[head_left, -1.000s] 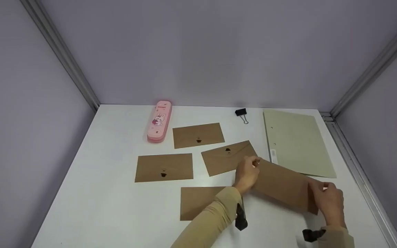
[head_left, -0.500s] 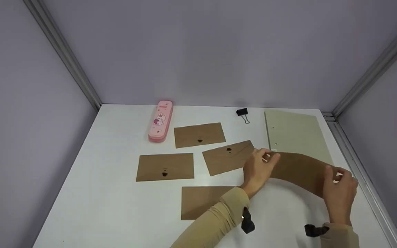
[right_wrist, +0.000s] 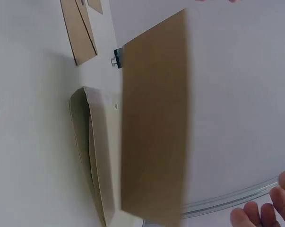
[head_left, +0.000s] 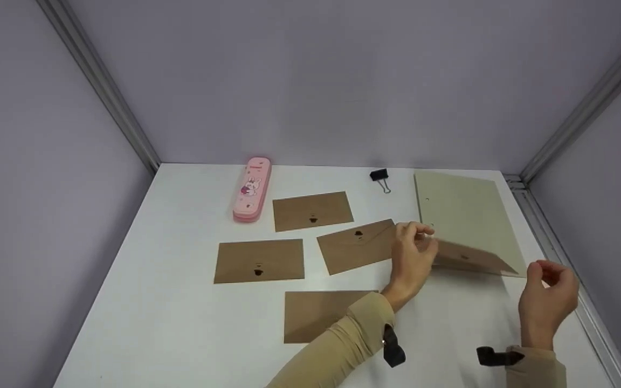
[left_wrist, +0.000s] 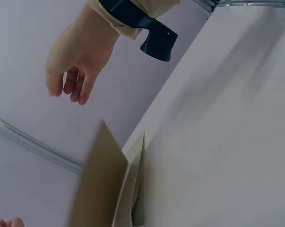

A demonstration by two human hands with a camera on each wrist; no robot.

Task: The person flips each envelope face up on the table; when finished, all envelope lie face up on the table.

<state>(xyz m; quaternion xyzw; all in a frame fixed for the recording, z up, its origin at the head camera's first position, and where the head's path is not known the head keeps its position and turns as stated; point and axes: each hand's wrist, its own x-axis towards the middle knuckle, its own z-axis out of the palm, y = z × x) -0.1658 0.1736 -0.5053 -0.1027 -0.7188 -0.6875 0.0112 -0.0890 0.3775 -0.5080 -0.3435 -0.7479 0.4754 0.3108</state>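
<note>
From the head camera, the left hand (head_left: 413,256) pinches a brown envelope (head_left: 472,260) at its 9 o'clock end, over the grey folder (head_left: 464,215); the right hand (head_left: 547,293), at 4 o'clock of it, hangs free, fingers loosely curled. Left wrist view shows the envelope's edge above the white table (left_wrist: 227,118). Right wrist view shows it over the folder.

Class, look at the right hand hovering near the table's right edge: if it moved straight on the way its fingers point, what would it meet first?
The right hand points up and leftward, so it would probably first meet the brown envelope pinched by the left hand, above the grey folder. Depth is uncertain.
</note>
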